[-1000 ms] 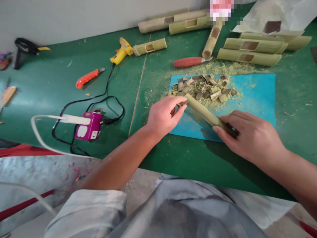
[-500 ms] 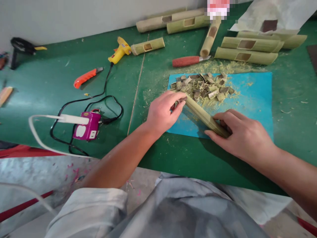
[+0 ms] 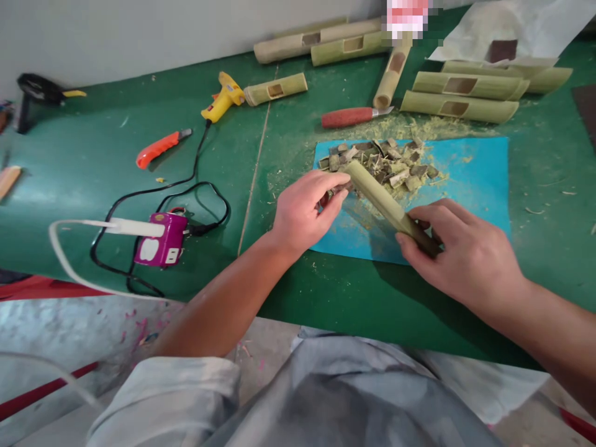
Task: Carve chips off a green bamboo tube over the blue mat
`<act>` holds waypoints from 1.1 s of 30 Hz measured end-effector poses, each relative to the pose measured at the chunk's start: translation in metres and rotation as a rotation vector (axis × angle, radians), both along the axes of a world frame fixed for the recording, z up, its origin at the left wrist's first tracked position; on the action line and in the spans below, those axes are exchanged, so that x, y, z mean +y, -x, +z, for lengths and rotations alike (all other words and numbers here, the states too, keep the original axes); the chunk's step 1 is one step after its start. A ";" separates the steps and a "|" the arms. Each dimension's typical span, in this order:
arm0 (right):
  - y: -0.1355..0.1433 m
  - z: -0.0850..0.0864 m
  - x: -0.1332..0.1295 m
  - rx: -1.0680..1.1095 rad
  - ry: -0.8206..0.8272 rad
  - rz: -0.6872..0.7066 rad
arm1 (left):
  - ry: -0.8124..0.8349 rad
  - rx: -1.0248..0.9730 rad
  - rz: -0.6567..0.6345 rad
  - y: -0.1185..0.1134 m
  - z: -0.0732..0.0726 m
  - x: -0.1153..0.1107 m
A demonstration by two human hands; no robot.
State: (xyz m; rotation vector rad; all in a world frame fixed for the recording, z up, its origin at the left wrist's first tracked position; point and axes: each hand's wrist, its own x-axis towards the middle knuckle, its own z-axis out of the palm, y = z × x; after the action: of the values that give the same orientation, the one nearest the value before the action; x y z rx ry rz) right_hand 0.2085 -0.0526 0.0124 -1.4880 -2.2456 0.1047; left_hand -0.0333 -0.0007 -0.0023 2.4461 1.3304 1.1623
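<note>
My right hand [image 3: 470,248] is wrapped around the near end of a pale green bamboo piece [image 3: 379,195], which slants up and left above a blue sheet [image 3: 479,186]. At its far end, my left hand [image 3: 307,208] is closed, thumb and forefinger pinched together beside the bamboo. Something small and dark brown shows between those fingers, mostly hidden. Behind the bamboo, a heap of bamboo chips [image 3: 398,177] and shavings lies on the sheet. Just past the sheet is a red-handled knife [image 3: 347,117].
Cut bamboo tubes [image 3: 460,110] with rectangular openings lie along the back. On the left are an orange utility knife [image 3: 161,149], a yellow glue gun [image 3: 223,99], a purple power adapter [image 3: 161,239] with cords, and a black tool [image 3: 40,93]. The green table's front edge is close to my body.
The bamboo has turned slightly in my right hand, and its far end now stands a little higher and clear of my left fingertips. My right hand has shifted slightly right.
</note>
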 end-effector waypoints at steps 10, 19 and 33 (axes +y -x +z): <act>0.002 -0.006 0.001 -0.050 0.011 0.025 | 0.037 -0.020 -0.007 0.001 -0.001 0.002; 0.005 -0.007 0.001 -0.111 -0.001 0.077 | 0.042 -0.018 -0.004 -0.002 0.000 0.001; 0.007 -0.010 0.002 -0.209 -0.093 0.113 | 0.081 0.135 -0.055 -0.004 0.000 0.024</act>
State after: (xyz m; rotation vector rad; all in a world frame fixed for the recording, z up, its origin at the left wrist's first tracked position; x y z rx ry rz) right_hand 0.2012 -0.0507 0.0029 -1.3789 -2.4625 -0.1251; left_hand -0.0288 0.0236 -0.0026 2.5244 1.3076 0.9273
